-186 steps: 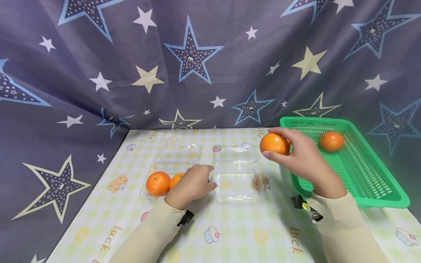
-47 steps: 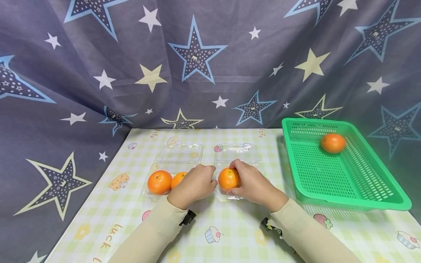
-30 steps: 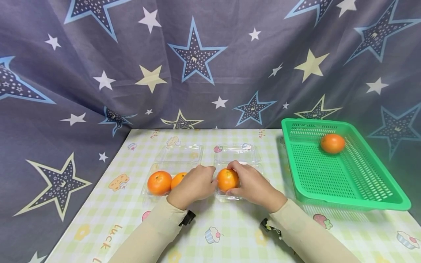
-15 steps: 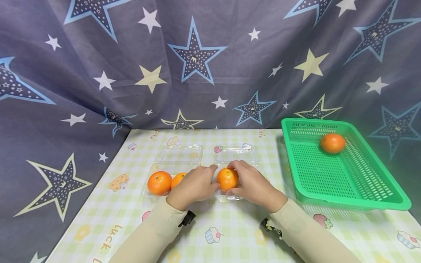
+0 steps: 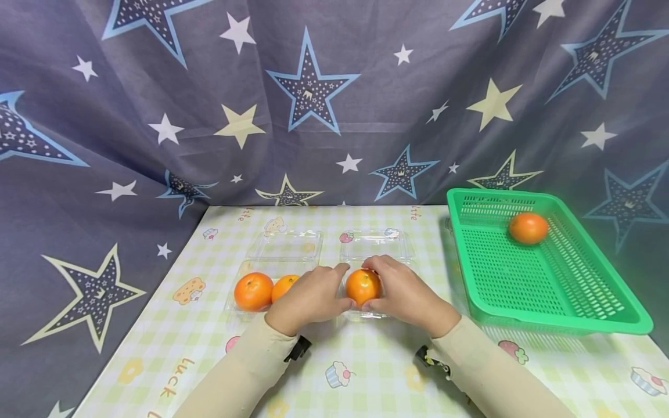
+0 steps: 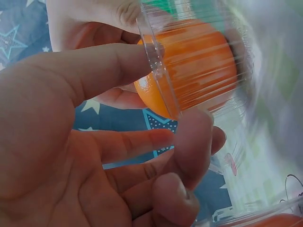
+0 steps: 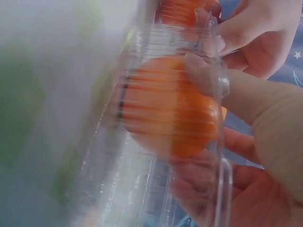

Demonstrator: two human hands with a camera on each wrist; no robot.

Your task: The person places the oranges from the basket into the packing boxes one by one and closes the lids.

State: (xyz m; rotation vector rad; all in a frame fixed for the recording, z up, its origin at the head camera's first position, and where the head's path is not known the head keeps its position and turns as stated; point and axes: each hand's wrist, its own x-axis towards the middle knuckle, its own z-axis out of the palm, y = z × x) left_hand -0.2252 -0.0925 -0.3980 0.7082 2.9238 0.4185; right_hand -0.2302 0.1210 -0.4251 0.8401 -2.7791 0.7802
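Observation:
In the head view, two clear plastic containers stand side by side with lids folded back. Within the right container sits an orange, which my right hand grips with thumb and fingers from its right side. My left hand is at that container's left edge; the left wrist view shows its thumb over the rim beside the orange, and the index fingertip lower on the rim. Two more oranges, one of them the far-left orange, sit in the left container, partly hidden behind my left hand.
A green plastic basket stands on the right, with one orange in its back part. The checked tablecloth spreads under everything. A dark curtain with stars hangs right behind the table.
My right hand has carried an orange from beside the basket into the right container. Just now my left thumb has shifted right toward that orange, which has moved slightly.

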